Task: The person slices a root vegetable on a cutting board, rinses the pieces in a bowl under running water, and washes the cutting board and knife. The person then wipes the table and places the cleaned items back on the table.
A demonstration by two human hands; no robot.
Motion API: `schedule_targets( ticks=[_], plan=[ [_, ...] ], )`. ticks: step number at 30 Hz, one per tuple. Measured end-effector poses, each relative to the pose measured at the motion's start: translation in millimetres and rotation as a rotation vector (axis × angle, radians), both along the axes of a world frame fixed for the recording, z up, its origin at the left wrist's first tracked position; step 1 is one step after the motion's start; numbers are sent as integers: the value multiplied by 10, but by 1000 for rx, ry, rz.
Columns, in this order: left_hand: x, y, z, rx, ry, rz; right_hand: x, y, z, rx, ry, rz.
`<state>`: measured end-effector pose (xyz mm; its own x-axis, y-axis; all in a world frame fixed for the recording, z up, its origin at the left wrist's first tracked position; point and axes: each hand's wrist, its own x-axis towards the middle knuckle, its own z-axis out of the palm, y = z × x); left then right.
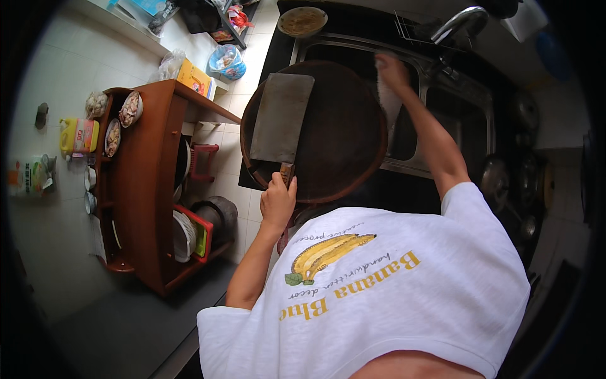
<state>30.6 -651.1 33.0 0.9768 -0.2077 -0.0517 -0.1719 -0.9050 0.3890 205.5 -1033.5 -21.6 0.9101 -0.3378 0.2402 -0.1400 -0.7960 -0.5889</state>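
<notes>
My left hand (278,201) grips the wooden handle of a cleaver (282,118), whose broad blade lies over the left part of a round, dark wooden chopping board (345,137). The board overlaps the near left part of a stainless steel sink (408,163). Above the sink, beyond the board's right side, my right hand (392,71) is blurred. A whitish cloth (389,102) hangs down from it, held at its upper end.
A curved chrome faucet (459,23) rises behind the sink, near a wire rack (407,28). A bowl of food (302,22) stands at the sink's far left corner. At left are a wooden cabinet (142,189), a red stool (204,163) and a lined blue bin (228,64).
</notes>
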Motion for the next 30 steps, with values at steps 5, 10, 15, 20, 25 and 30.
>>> schedule_targets(
  ticks=[5, 10, 15, 20, 25, 30],
  plan=[
    [16, -36, -6, 33, -3, -11, -465, -8, -223, 651, 345, 91],
    [65, 57, 61, 101, -61, -140, -628, 250, -18, 938, 628, 256],
    [311, 339, -22, -151, -317, -13, -631, 268, -31, 898, 754, 219],
    [805, 814, -599, -609, -127, 438, -721, 426, 166, 995, 733, 157],
    [1177, 916, -913, -808, 252, 457, -776, 573, 277, 1079, 667, 81],
    [1457, 870, -910, -686, 244, 416, -883, 683, 144, 1170, 568, -87]
  ],
)
